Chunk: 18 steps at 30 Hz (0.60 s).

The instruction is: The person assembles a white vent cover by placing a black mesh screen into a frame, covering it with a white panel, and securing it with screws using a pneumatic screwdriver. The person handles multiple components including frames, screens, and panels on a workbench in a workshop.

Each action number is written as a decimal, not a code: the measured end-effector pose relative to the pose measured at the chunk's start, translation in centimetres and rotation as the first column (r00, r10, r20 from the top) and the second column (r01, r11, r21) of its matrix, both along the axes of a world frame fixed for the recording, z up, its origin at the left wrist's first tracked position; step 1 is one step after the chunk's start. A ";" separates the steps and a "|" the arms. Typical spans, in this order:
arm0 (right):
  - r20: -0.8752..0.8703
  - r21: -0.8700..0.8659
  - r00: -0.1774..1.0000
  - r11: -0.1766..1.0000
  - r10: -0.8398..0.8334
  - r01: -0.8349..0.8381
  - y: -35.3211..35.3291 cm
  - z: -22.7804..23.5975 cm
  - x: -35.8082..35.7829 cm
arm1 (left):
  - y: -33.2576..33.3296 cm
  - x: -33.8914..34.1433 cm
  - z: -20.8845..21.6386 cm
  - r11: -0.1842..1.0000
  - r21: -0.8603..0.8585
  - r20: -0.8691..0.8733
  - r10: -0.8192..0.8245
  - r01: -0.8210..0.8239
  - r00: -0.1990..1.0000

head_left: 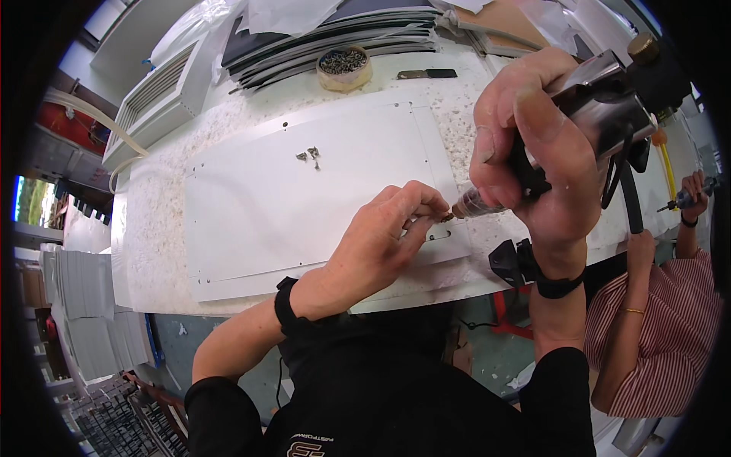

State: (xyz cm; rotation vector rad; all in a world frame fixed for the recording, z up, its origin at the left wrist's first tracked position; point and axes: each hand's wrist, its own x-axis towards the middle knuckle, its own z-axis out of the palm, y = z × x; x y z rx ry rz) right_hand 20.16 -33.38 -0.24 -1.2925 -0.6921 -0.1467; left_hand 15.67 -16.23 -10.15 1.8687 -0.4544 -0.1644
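Observation:
My right hand point(560, 156) is wrapped around a metal-bodied power screwdriver point(605, 114). The driver's clear-sleeved nose point(478, 202) points left and down at the right side of a flat white panel point(282, 213). Right at that tip, the thumb and fingers of my left hand point(377, 236) pinch a small screw point(448, 217), mostly hidden by the fingertips. A few loose screws point(311, 155) lie on the panel's upper middle. Small dark holes or screw heads dot the panel's edges.
Behind the panel stand a round tub of screws point(343, 67), a dark flat tool point(427, 74) and stacked dark sheets point(327, 42). A white louvred frame point(156, 95) sits at the far left. A co-worker in a striped shirt point(662, 335) works on the right, holding another driver point(689, 196).

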 end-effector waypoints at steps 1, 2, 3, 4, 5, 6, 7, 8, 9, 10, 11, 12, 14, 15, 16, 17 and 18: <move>-0.003 0.002 1.000 1.000 0.016 -0.016 0.1 -0.2 0.1 | 0.1 0.0 -0.1 1.000 -0.001 0.011 0.004 -0.004 1.000; -0.004 -0.001 1.000 1.000 0.021 -0.021 0.0 -0.4 0.2 | 0.1 0.0 -0.2 1.000 -0.006 0.024 -0.002 0.003 1.000; -0.006 -0.004 1.000 1.000 0.028 -0.028 0.0 -0.5 0.2 | 0.1 0.0 -0.1 1.000 -0.003 0.029 -0.017 0.018 0.999; 0.004 0.014 1.000 1.000 0.025 -0.025 0.1 -0.5 0.1 | 0.2 0.1 -0.1 0.999 0.001 0.034 -0.032 0.032 0.999; 0.014 0.032 1.000 0.999 0.025 -0.025 0.3 -0.6 0.0 | 0.2 0.1 -0.1 0.999 0.006 0.040 -0.043 0.043 0.998; 0.012 0.038 1.000 0.999 0.026 -0.027 0.5 -0.4 -0.1 | 0.3 0.2 -0.2 0.999 0.008 0.062 -0.047 0.047 0.997; 0.010 0.043 1.000 0.999 0.028 -0.029 0.8 -0.3 -0.3 | 0.3 0.2 -0.3 0.999 0.010 0.085 -0.050 0.049 0.995; -0.002 0.035 1.000 0.999 0.030 -0.030 1.2 0.5 -0.6 | 0.3 0.3 -0.3 0.998 0.012 0.109 -0.055 0.054 0.993; -0.015 0.040 0.999 0.998 0.042 -0.042 1.2 0.6 -0.6 | 0.3 0.2 -0.5 0.999 0.000 0.119 -0.047 0.048 0.992; -0.028 0.044 0.998 0.998 0.055 -0.054 1.3 0.7 -0.7 | 0.3 0.2 -0.7 0.999 -0.013 0.130 -0.040 0.042 0.991; -0.042 0.061 0.996 0.995 0.081 -0.078 1.3 0.3 -0.5 | 0.3 0.1 -0.9 0.999 -0.025 0.139 -0.030 0.034 0.990; -0.040 0.038 0.995 0.995 0.097 -0.095 1.0 -0.2 -0.2 | 0.3 0.1 -0.9 0.999 -0.035 0.162 -0.030 0.036 0.986; -0.019 -0.048 0.993 0.992 0.116 -0.116 0.1 -1.1 0.6 | 0.2 0.2 -0.9 0.998 -0.055 0.208 -0.031 0.043 0.978; -0.019 -0.082 0.994 0.990 0.112 -0.113 0.0 -1.4 0.7 | 0.2 0.2 -1.0 0.998 -0.052 0.194 -0.034 0.045 0.980; -0.020 -0.115 0.994 0.987 0.107 -0.109 -0.1 -1.7 0.7 | 0.1 0.3 -1.1 0.998 -0.048 0.180 -0.038 0.048 0.983; -0.037 -0.118 0.995 0.988 0.095 -0.099 -0.1 -1.8 0.4 | 0.1 0.3 -1.3 0.998 -0.044 0.169 -0.041 0.049 0.985; -0.044 -0.124 0.993 0.986 0.110 -0.115 -0.1 -2.0 0.4 | 0.1 0.3 -1.4 0.998 -0.039 0.164 -0.042 0.049 0.986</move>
